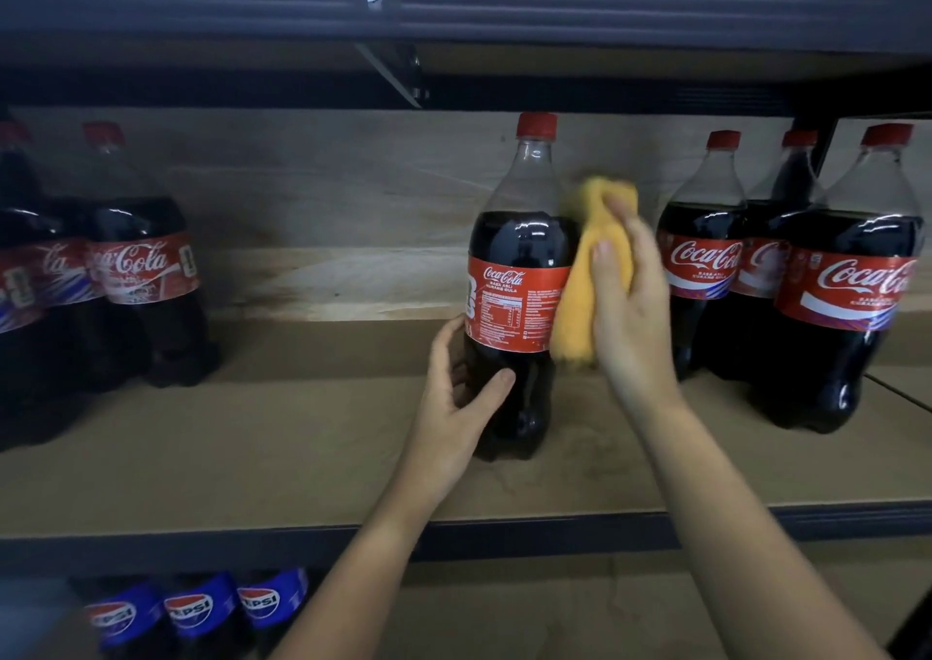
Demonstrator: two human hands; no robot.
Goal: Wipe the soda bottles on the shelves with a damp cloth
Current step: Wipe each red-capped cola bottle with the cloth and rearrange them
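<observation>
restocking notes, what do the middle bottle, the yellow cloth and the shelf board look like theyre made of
Middle bottle: clear glossy plastic, by the see-through neck and highlights, with a red plastic-looking cap.
Yellow cloth: soft matte fabric, bunched and folded in the right hand; the weave is blurred.
Shelf board: matte tan, probably wood or fibreboard.

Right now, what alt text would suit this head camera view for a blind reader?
A right hand presses a yellow cloth against a Coca-Cola bottle on a wooden shelf, while the left hand grips its base. More cola bottles stand alongside.
</observation>
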